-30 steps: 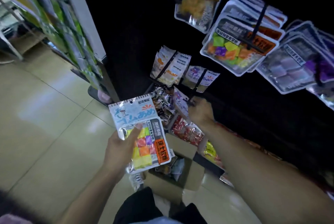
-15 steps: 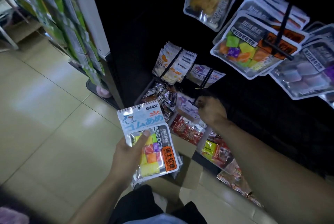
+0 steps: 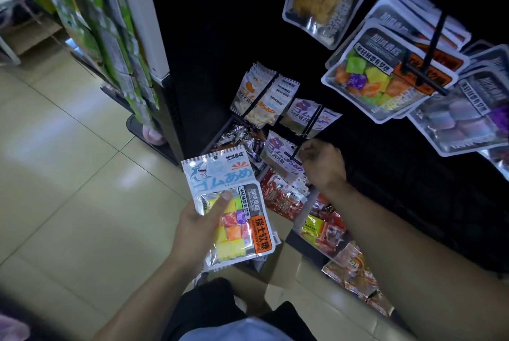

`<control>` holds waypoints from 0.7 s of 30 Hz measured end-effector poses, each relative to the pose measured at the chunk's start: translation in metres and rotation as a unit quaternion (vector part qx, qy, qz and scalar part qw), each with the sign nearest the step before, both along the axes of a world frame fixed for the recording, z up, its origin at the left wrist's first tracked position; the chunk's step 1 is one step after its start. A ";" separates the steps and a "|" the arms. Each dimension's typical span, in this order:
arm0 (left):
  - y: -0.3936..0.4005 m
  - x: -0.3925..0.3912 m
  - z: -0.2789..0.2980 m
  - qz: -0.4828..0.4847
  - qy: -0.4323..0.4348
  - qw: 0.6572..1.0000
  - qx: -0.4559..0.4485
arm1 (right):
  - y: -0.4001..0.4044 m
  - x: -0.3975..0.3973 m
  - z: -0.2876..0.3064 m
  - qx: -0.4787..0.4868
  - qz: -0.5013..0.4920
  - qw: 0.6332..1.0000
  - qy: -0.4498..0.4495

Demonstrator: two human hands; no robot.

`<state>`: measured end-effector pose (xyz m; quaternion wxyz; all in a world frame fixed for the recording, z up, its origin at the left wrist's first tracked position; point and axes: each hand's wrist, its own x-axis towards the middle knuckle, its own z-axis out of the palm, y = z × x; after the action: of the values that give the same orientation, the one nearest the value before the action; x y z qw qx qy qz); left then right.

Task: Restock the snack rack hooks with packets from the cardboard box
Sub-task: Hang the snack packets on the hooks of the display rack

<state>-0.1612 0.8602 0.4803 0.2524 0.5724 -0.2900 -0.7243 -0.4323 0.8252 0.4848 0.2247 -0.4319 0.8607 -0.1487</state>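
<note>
left hand (image 3: 202, 223): grips a candy packet (image 3: 230, 210) low on its left side, thumb across the clear window, fingers behind; packet held upright above the box, header up.
right hand (image 3: 322, 163): curled at the tip of a low hook (image 3: 292, 154), pinching a purple packet (image 3: 281, 154) there; exact finger contact hard to tell, dark.
box (image 3: 283, 266): cardboard, open, on the floor below the left hand, against the rack base; contents mostly hidden.
rack (image 3: 385, 175): black panel; packets hang on hooks higher up, including a matching mixed-cube stack (image 3: 380, 79) upper right.
bins: loose wrapped snacks (image 3: 283, 197) under the hooks.
step: judged, purple packet going onto the low hook; candy packet waits its turn.
handling: light, thin film pouch, floppy, glossy so likely slippery; wrapped cubes inside are soft lumps and shift.
grasp point: best at the flat header near the hang hole, pinch thumb and forefinger, keep the hole free.
risk: header may buckle or tear at the hole if forced; pouch can slide from a one-hand grip.
next: probably pass to the right hand, thread onto the matching upper hook.
</note>
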 end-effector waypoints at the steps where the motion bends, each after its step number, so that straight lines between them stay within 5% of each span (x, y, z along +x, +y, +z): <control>1: 0.000 0.000 0.000 0.000 -0.001 1.000 0.002 | 0.000 0.000 0.000 0.003 0.002 1.000 0.001; 21: 0.003 -0.007 0.001 -0.003 -0.017 1.000 -0.004 | -0.048 -0.037 -0.004 0.075 -0.058 0.991 0.091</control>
<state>-0.1679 0.8635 0.4816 0.2473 0.5828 -0.2989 -0.7140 -0.4695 0.7770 0.4805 0.1680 -0.3753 0.9098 -0.0565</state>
